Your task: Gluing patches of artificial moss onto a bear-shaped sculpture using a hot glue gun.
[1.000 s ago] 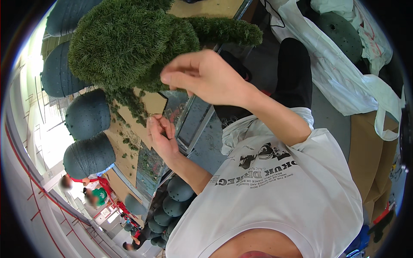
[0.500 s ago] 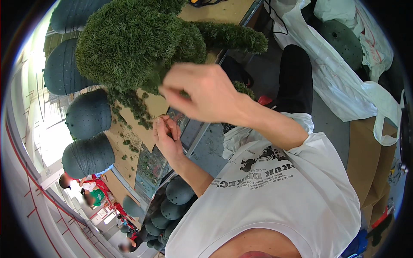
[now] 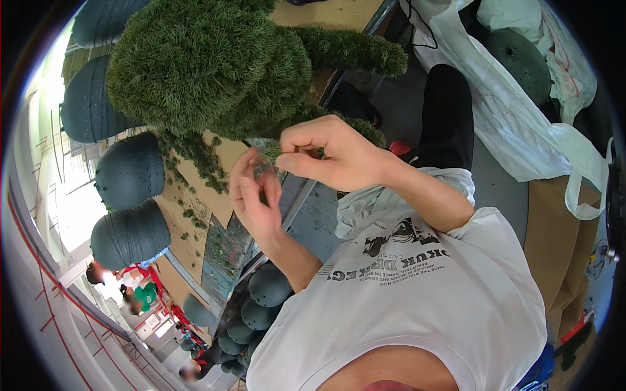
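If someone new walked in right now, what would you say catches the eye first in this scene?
The big shaggy green ball of artificial foliage at upper left dominates. Just below it, at the centre, the right hand pinches a small green sprig against the left hand. Bare dark green domes line the left edge.

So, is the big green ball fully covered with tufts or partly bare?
Covered where visible: the big green ball shows dense tufts, no dark shell like the bare domes. Its far side is hidden.
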The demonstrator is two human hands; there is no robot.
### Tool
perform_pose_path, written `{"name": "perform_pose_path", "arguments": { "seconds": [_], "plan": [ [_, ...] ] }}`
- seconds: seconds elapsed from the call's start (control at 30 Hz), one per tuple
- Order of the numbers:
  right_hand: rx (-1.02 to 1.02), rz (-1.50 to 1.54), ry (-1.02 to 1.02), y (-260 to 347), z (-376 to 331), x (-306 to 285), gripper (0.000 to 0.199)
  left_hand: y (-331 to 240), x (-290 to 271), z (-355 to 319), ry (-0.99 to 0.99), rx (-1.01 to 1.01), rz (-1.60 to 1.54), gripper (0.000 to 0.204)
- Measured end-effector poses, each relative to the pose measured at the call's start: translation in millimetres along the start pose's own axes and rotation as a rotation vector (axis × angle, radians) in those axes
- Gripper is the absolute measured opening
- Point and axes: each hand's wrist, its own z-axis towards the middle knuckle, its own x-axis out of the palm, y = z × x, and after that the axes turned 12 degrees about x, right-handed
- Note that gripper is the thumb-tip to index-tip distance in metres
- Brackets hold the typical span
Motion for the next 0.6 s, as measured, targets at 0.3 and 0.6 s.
{"name": "perform_pose_path", "arguments": {
  "seconds": [0.3, 0.6],
  "plan": [
    [0.12, 0.235, 0.072, -5.8, -6.5, 2.0, 0.019, 4.5, 12.6, 9.4, 0.089, 0.089, -0.105, 0.026],
    [0.165, 0.312, 0.114, 7.4, -13.3, -2.2, 0.018, -8.1, -1.8, 17.3, -0.028, -0.07, -0.641, 0.036]
  ]
}}
